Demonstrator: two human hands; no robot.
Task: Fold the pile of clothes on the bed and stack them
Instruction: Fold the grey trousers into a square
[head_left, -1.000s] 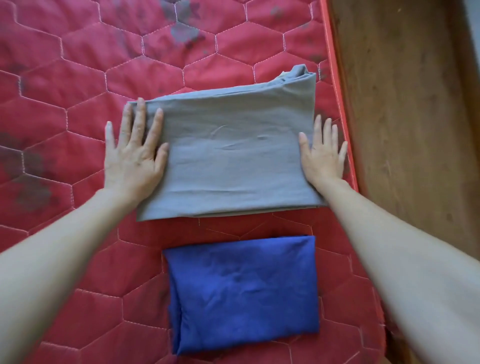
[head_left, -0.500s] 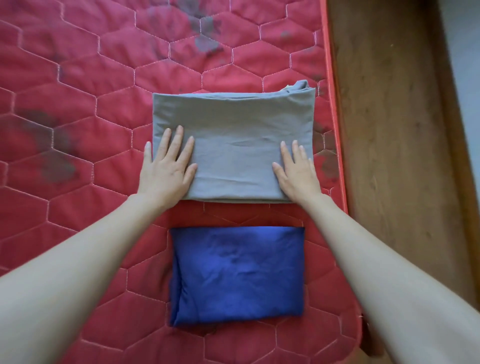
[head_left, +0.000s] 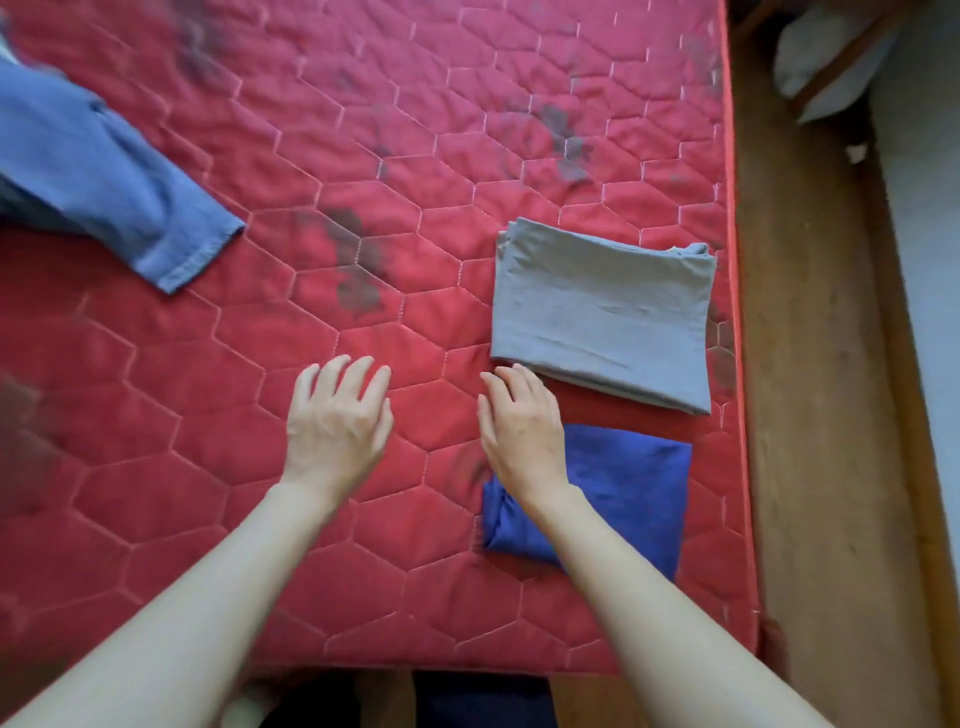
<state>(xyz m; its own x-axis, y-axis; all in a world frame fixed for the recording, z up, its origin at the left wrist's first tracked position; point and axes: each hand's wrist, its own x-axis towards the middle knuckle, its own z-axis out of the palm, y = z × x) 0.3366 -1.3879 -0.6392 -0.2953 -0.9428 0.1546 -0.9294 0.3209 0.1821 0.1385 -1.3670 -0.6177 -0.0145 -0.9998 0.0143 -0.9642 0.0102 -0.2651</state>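
Head view looks down on a red quilted mattress (head_left: 363, 260) with dark smudges, set in a wooden bed frame (head_left: 810, 364); no container shows, and the mattress bears all the clothes. Near its right edge lies a grey garment (head_left: 602, 312), folded into a flat rectangle, and just below it, apart by a strip of mattress, a dark blue garment (head_left: 634, 488), folded but more rumpled. A lighter blue garment (head_left: 93, 171) lies unfolded at the far left. The left hand (head_left: 337, 426) is over bare mattress, fingers loosely spread, holding nothing. The right hand (head_left: 519, 431) is likewise relaxed and empty, its fingertips at the grey garment's near left corner; contact is unclear.
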